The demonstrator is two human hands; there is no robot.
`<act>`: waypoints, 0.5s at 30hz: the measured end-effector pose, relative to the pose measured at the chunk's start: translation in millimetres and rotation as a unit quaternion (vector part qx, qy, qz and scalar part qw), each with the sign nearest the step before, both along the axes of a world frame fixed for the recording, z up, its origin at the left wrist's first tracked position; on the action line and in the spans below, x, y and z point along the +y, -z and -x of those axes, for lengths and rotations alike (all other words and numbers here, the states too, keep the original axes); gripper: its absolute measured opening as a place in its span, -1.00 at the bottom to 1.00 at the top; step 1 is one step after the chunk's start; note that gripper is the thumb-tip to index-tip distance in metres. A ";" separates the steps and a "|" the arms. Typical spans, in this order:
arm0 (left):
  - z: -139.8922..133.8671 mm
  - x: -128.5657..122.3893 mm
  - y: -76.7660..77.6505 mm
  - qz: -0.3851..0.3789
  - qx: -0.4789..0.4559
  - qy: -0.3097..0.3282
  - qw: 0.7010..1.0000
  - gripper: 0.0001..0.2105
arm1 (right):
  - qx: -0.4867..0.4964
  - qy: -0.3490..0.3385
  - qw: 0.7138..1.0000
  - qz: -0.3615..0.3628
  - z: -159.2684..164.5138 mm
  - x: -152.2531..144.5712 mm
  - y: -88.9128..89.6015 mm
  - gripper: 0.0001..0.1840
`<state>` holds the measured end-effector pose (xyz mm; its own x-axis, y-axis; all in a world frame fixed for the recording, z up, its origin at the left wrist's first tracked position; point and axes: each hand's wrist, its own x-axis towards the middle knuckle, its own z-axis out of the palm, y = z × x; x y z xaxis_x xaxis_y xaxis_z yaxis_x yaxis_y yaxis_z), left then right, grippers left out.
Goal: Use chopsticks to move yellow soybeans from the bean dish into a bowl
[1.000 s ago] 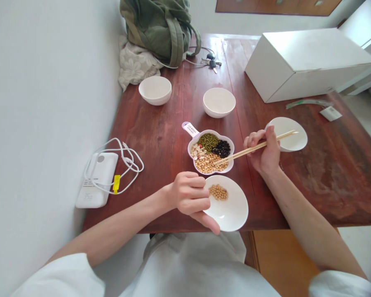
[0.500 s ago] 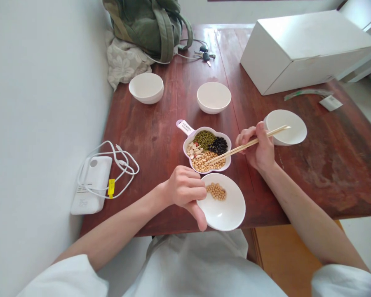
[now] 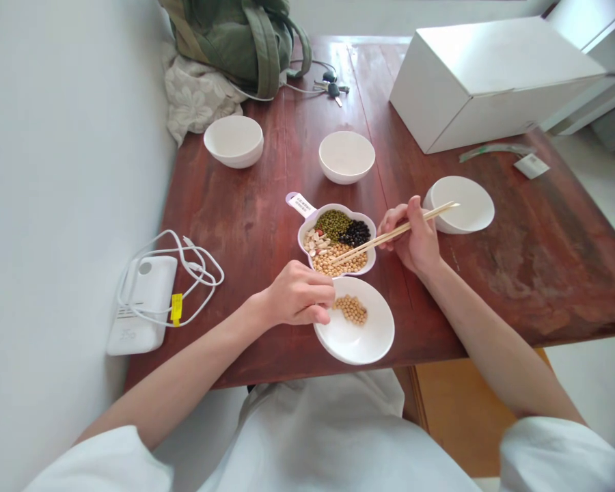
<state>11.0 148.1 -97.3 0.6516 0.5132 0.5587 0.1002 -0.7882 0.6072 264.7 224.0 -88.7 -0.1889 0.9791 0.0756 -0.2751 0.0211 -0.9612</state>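
Observation:
Near the front table edge stands a white bowl (image 3: 359, 345) with a small heap of yellow soybeans (image 3: 352, 310). My left hand (image 3: 302, 295) is over its left rim, fingers curled and thumb drawn in; what the fingers hold, if anything, is hidden. Just behind the bowl is a purple-rimmed divided dish (image 3: 373, 263) with green beans (image 3: 332, 225), black beans (image 3: 355, 234), pale peanuts (image 3: 316, 243) and more soybeans (image 3: 342, 260). My right hand (image 3: 415, 236) is closed on a pair of wooden chopsticks (image 3: 397, 231), their tips among the dish's soybeans.
Three more white bowls stand farther back: left (image 3: 234, 141), middle (image 3: 347, 157) and right (image 3: 464, 205). A white power bank (image 3: 142, 301) with a looped cable lies at left. Behind are a green backpack (image 3: 225, 41), keys (image 3: 332, 89) and a large white box (image 3: 492, 89).
My left thumb, stretched along the bowl's rim before, is now drawn in against the fingers. The near bowl sits slightly closer to the dish. The chopstick tips stay among the soybeans.

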 end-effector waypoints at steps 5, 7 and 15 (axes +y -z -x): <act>1.0 3.9 -3.2 0.038 0.006 0.000 0.999 -0.27 | -0.008 -0.005 1.000 0.013 0.7 0.5 4.5 -0.27; 1.8 5.6 -3.8 0.044 0.014 -0.002 0.999 -0.25 | -0.008 0.004 1.000 0.016 0.6 1.2 7.0 -0.29; -0.4 5.5 -2.6 0.040 0.022 -0.003 0.999 -0.24 | 0.005 0.014 1.000 0.019 -2.5 4.2 10.1 -0.34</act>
